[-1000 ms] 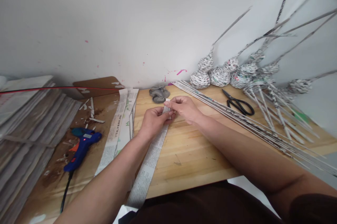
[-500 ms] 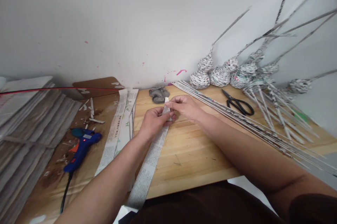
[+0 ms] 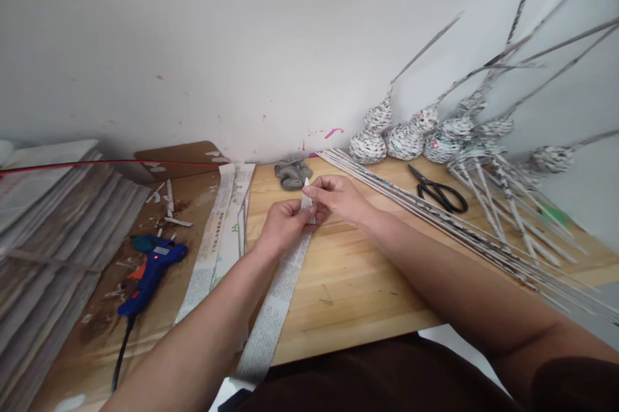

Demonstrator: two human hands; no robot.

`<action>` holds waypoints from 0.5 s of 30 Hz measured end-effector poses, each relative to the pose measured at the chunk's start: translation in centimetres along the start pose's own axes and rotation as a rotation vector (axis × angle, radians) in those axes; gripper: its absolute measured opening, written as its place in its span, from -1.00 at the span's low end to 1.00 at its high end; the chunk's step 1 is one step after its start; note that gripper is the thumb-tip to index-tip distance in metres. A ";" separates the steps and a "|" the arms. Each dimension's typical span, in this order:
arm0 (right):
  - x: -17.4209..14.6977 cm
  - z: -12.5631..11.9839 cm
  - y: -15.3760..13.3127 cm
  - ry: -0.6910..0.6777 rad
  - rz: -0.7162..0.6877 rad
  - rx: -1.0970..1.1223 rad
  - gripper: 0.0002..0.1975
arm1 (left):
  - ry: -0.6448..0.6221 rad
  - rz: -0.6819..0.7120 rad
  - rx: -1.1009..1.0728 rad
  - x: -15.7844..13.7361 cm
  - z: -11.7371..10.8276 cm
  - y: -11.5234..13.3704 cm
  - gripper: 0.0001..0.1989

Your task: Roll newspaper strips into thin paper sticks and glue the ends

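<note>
A long newspaper strip (image 3: 278, 302) runs from the table's front edge up to my hands, its far end narrowed to a point. My left hand (image 3: 284, 225) is closed on the strip a little below that tip, thumb on top. At the tip, my right hand (image 3: 338, 196) pinches the paper's right edge between thumb and fingers. Some fingertips of both hands are hidden behind the paper and each other. Just beyond the tip lies a crumpled grey cloth (image 3: 293, 173).
Left are more newspaper strips (image 3: 207, 251), a blue glue gun (image 3: 152, 273) with its cord, paper scraps and a newspaper stack (image 3: 53, 251). Rolled paper sticks (image 3: 425, 212), black scissors (image 3: 438, 189) and several woven paper gourd shapes (image 3: 367, 144) occupy the right, by the wall.
The strip's far end has gone from a flat, blunt tip to a sharper point under my right fingers. Both hands stay in nearly the same place.
</note>
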State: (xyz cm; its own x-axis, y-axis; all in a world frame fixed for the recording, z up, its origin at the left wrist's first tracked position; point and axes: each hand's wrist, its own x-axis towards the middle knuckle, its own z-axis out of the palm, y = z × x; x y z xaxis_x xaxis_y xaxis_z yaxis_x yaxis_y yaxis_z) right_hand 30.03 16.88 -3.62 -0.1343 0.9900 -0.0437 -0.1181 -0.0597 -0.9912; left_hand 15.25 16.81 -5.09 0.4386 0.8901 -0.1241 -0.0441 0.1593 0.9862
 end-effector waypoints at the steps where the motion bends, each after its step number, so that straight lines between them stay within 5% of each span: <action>1: 0.0 -0.1 -0.1 -0.045 0.003 -0.013 -0.63 | 0.008 -0.005 -0.004 0.0 0.0 0.0 -0.68; 4: 0.1 -0.4 -0.1 -0.091 0.014 -0.033 -0.63 | 0.002 -0.012 0.002 0.0 0.0 0.1 -0.68; 15: -0.1 0.3 0.1 0.060 0.061 0.019 -0.62 | -0.023 -0.049 0.062 -0.1 0.3 -0.1 -0.66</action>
State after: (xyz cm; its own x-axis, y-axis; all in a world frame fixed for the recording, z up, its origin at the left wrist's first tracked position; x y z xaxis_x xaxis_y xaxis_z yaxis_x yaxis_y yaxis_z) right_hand 29.75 16.71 -3.70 -0.0830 0.9902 -0.1122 -0.1306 -0.1225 -0.9838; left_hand 15.48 16.59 -5.16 0.4591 0.8718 -0.1710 0.0338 0.1752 0.9840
